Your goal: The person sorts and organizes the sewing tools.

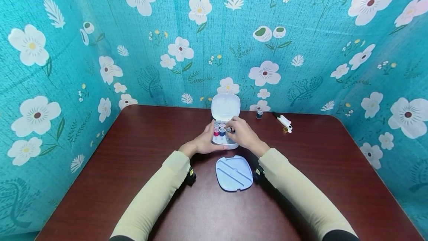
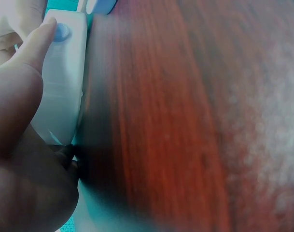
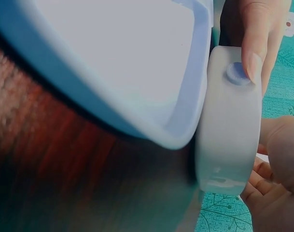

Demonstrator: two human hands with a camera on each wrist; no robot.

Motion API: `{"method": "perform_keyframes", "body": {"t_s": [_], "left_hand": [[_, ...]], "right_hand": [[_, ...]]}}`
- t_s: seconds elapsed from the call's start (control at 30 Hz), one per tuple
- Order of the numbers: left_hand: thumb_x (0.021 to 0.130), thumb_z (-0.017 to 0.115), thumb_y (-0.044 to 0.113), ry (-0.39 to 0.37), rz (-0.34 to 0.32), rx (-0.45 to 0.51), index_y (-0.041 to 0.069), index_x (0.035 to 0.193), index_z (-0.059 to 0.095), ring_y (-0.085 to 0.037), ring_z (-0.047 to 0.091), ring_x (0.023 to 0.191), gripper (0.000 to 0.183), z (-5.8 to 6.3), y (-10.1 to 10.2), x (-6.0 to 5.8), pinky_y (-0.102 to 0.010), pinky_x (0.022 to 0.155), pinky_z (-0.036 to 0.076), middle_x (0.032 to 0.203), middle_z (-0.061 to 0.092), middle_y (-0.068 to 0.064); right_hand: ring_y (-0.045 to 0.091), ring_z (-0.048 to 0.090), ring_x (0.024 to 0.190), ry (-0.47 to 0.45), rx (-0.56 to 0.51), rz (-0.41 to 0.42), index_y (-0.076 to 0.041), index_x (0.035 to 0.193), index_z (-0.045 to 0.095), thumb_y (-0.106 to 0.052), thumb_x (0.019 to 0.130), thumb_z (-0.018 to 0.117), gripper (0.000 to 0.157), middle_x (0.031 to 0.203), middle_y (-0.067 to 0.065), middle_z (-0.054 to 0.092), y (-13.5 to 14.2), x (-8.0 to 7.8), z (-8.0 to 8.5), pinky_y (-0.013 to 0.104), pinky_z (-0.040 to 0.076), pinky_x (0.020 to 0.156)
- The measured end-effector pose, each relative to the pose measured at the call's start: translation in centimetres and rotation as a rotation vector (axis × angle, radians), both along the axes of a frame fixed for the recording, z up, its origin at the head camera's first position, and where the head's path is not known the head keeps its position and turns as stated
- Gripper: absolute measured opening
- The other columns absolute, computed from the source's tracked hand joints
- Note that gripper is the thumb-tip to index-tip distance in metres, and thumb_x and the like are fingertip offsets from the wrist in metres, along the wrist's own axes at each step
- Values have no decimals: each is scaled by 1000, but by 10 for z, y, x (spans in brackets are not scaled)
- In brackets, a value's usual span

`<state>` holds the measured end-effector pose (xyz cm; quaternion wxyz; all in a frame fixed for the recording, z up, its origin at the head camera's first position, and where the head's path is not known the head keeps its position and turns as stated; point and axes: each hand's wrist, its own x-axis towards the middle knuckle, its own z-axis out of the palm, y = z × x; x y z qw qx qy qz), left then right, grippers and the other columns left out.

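Teal flowered cloth point(image 1: 180, 84) hangs behind the dark brown counter point(image 1: 140, 140), where a white case point(image 1: 230, 147) stands with its lid point(image 1: 226, 107) raised. The left hand point(image 1: 204, 141) has its fingers clamped on the case's left side. The right hand point(image 1: 245, 133) bends its fingers over thread spools point(image 1: 222, 132) inside the case; whether they pinch one, I cannot tell. Before the case lies a pale-blue panel point(image 1: 234, 174).

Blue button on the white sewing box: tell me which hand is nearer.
Left. The left hand has its thumb at the blue button on the white sewing box; the right hand is farther back, at the thread spools.
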<state>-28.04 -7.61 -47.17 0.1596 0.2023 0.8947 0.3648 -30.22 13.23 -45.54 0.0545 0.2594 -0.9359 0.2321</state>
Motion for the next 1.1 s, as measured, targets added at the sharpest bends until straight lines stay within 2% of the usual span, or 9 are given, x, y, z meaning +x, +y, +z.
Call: {"method": "perform_keyframes", "body": {"t_s": [0.27,0.5,0.67,0.97,1.1], "left_hand": [[87,76,55,5,1,1,4,162,-14,-31,21,153,128,1,0,1,-46,121,27,170,-2,-17],[87,77,55,14,3,12,2,162,-12,-32,18,154,128,1,0,0,-46,121,26,170,-2,-18],[88,76,54,13,-1,-16,4,162,-14,-30,16,154,127,-3,1,-3,-44,122,24,170,-3,-17],[87,76,54,25,-1,-14,3,161,-13,-31,15,154,127,-4,1,-3,-45,122,24,170,-2,-19],[87,77,54,28,-4,4,2,162,-12,-32,16,154,128,-4,1,-2,-45,122,24,170,-1,-20]], "right_hand": [[24,63,92,-5,-23,-1,-3,110,76,-13,89,81,24,107,11,65,4,0,4,37,57,81],[29,65,98,12,-58,14,-2,112,75,-10,88,80,26,111,12,65,12,4,9,43,57,86],[27,64,100,24,-77,3,-1,112,75,-8,87,80,26,116,11,65,17,5,10,44,57,88],[29,61,93,17,-66,-33,-2,112,75,-11,89,79,25,109,14,65,27,6,13,39,56,80],[32,63,95,15,-63,-35,-1,113,75,-11,91,77,24,110,14,66,34,6,13,40,55,82]]}}
